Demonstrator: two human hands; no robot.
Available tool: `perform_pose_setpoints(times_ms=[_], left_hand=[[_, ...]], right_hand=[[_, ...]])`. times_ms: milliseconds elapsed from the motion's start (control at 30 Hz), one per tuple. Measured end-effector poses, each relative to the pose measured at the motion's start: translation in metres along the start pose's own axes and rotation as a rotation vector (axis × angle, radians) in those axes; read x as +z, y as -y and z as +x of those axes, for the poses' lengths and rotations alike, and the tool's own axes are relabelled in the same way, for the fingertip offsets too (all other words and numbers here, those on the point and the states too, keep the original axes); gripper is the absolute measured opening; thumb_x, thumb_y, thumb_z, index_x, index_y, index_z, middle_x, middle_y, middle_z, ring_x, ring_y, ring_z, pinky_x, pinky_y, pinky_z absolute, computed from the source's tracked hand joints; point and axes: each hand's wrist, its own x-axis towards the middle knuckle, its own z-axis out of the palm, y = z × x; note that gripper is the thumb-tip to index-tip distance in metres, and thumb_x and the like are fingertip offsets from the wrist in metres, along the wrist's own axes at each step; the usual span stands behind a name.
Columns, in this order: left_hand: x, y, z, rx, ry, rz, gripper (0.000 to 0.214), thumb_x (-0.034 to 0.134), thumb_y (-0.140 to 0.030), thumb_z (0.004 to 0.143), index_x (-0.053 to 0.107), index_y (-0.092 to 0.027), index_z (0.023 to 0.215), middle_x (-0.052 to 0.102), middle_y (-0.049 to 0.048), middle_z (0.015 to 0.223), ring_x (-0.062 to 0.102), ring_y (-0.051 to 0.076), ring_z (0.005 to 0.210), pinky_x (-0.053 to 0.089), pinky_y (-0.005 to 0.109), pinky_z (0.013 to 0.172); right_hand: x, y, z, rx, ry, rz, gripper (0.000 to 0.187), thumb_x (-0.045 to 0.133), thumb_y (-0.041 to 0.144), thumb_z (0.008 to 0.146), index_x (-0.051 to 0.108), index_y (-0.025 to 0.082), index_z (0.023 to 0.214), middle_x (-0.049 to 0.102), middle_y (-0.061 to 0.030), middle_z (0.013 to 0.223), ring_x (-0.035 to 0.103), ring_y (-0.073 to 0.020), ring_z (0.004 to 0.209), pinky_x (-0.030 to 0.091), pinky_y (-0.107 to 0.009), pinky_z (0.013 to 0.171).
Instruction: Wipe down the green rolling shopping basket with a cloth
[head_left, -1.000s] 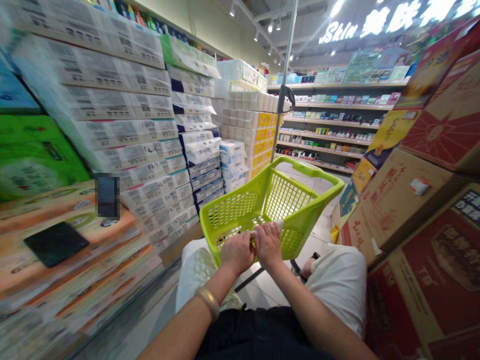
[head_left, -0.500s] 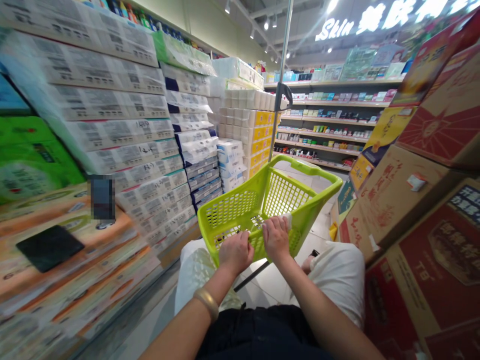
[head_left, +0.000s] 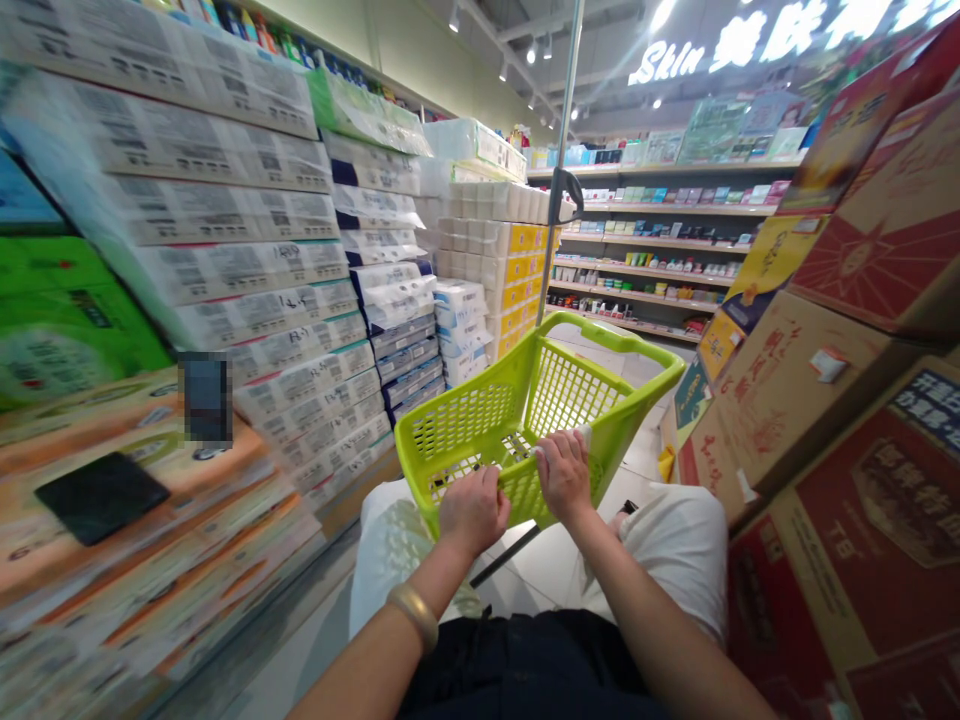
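A lime-green plastic shopping basket (head_left: 480, 420) stands in front of me in a shop aisle. My left hand (head_left: 472, 510) is closed over the basket's near rim. My right hand (head_left: 562, 470) grips the same rim a little to the right, and a small white scrap shows under its fingertips. A gold bangle (head_left: 416, 612) sits on my left wrist. A metal pole with a black handle (head_left: 559, 185) rises behind the basket.
Wrapped tissue packs (head_left: 247, 270) are stacked high along the left, with a black flat object (head_left: 101, 495) lying on the near orange packs. Red and brown cartons (head_left: 847, 400) are piled on the right. Shelves of small goods (head_left: 652, 270) cross the far end.
My two hands have moved apart along the basket's rim, the right one sliding to the right. The basket has shifted slightly left and away.
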Motion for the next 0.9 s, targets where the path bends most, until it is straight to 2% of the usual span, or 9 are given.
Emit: perform_pose_setpoints(times_ms=[100,200,333,433,500,567,700,800,900], left_hand=[[0.001,-0.002,0.000,-0.008,-0.012,0.006,0.012,0.049,-0.024,0.079,0.054,-0.020,0.088,0.065,0.0058,0.079,0.061,0.022,0.075,0.041,0.033,0.065],[0.001,0.002,-0.001,-0.002,-0.023,0.002,0.008,0.048,-0.024,0.080,0.054,-0.021,0.084,0.065,0.0055,0.078,0.061,0.022,0.075,0.041,0.033,0.065],[-0.001,0.007,-0.004,0.030,-0.024,-0.004,0.011,0.049,-0.023,0.078,0.054,-0.020,0.087,0.065,0.0056,0.079,0.061,0.022,0.075,0.042,0.033,0.066],[-0.001,0.007,-0.005,0.027,-0.028,-0.010,0.014,0.049,-0.024,0.077,0.055,-0.019,0.090,0.065,0.0058,0.081,0.060,0.022,0.076,0.042,0.033,0.067],[-0.001,0.005,-0.004,0.019,-0.030,-0.010,0.016,0.048,-0.025,0.078,0.055,-0.019,0.092,0.065,0.0060,0.082,0.060,0.021,0.076,0.042,0.033,0.068],[-0.001,0.003,-0.003,0.006,-0.025,-0.002,0.017,0.047,-0.026,0.079,0.055,-0.019,0.093,0.065,0.0062,0.082,0.060,0.021,0.076,0.042,0.033,0.068],[0.001,0.002,-0.002,-0.001,-0.008,0.005,0.016,0.047,-0.026,0.079,0.055,-0.019,0.090,0.065,0.0067,0.081,0.060,0.022,0.076,0.042,0.034,0.067],[0.001,0.006,-0.003,0.009,-0.013,-0.002,0.012,0.047,-0.026,0.080,0.055,-0.020,0.087,0.065,0.0066,0.080,0.060,0.022,0.077,0.043,0.034,0.068],[0.000,0.010,-0.005,0.026,-0.027,-0.010,0.014,0.048,-0.025,0.079,0.055,-0.020,0.090,0.065,0.0060,0.082,0.060,0.022,0.078,0.043,0.034,0.071]], right_hand=[[0.013,0.030,-0.010,0.065,-0.026,0.043,0.024,0.037,0.026,0.095,0.060,0.022,0.092,0.058,-0.0062,0.099,0.044,-0.0218,0.111,0.022,-0.043,0.110],[0.018,0.046,-0.016,-0.014,0.037,0.104,0.021,0.040,0.027,0.095,0.060,0.024,0.097,0.059,-0.0048,0.100,0.045,-0.0202,0.111,0.022,-0.041,0.110],[0.007,0.026,-0.010,-0.151,0.098,0.091,0.019,0.043,0.029,0.094,0.060,0.024,0.101,0.061,-0.0038,0.097,0.048,-0.0193,0.105,0.025,-0.037,0.108],[-0.005,0.000,-0.001,-0.108,0.068,0.033,0.020,0.041,0.028,0.095,0.061,0.024,0.099,0.061,-0.0044,0.097,0.048,-0.0198,0.104,0.025,-0.038,0.108],[-0.009,-0.008,0.003,-0.078,0.056,0.007,0.021,0.041,0.028,0.095,0.061,0.024,0.097,0.061,-0.0045,0.097,0.047,-0.0201,0.105,0.025,-0.038,0.108],[-0.008,-0.005,0.004,-0.025,0.036,-0.011,0.022,0.040,0.027,0.095,0.061,0.023,0.094,0.060,-0.0049,0.096,0.047,-0.0205,0.106,0.024,-0.039,0.109],[0.004,0.027,-0.004,0.065,0.020,0.017,0.024,0.038,0.027,0.095,0.061,0.022,0.089,0.059,-0.0051,0.094,0.046,-0.0210,0.106,0.021,-0.042,0.110],[0.009,0.043,-0.010,0.011,0.070,0.074,0.021,0.040,0.027,0.095,0.061,0.024,0.092,0.059,-0.0037,0.095,0.047,-0.0196,0.105,0.022,-0.040,0.110],[0.003,0.033,-0.007,-0.101,0.120,0.073,0.019,0.043,0.029,0.094,0.061,0.025,0.097,0.060,-0.0031,0.095,0.048,-0.0188,0.103,0.024,-0.038,0.108]])
